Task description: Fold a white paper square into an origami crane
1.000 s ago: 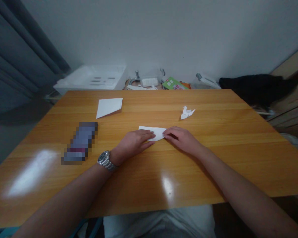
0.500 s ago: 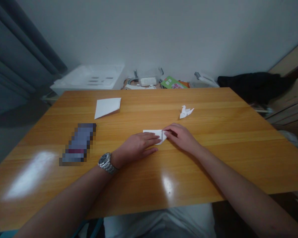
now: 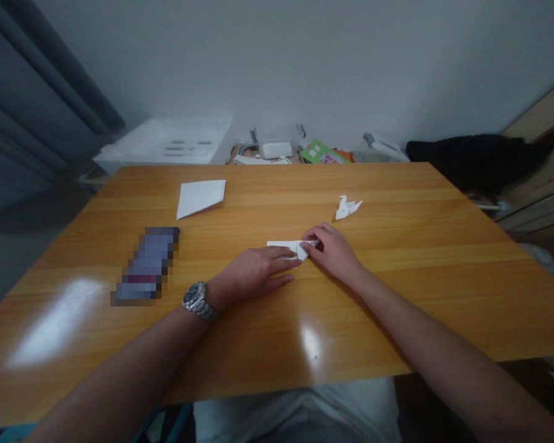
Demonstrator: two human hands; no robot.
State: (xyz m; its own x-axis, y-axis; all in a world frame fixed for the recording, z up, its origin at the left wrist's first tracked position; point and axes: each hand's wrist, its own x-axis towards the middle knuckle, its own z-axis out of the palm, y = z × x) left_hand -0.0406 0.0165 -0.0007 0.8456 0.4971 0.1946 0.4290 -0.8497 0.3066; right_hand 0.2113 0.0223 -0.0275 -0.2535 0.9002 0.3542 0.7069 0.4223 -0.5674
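Note:
A small folded white paper (image 3: 286,247) lies in the middle of the wooden table (image 3: 397,283). My left hand (image 3: 253,274), with a metal watch at the wrist, lies flat on the paper's left part, fingers stretched out and pressing it down. My right hand (image 3: 333,250) pinches the paper's right end between thumb and fingertips and holds that flap folded over.
A finished small white paper figure (image 3: 348,207) sits at the back right. A larger folded white sheet (image 3: 199,197) lies at the back left. A blurred dark object (image 3: 148,263) is left of my hands. Behind the table are a white tray (image 3: 166,143) and clutter.
My right hand has folded the paper's right end over toward the left, so the paper looks shorter. My left hand has stayed pressing on it.

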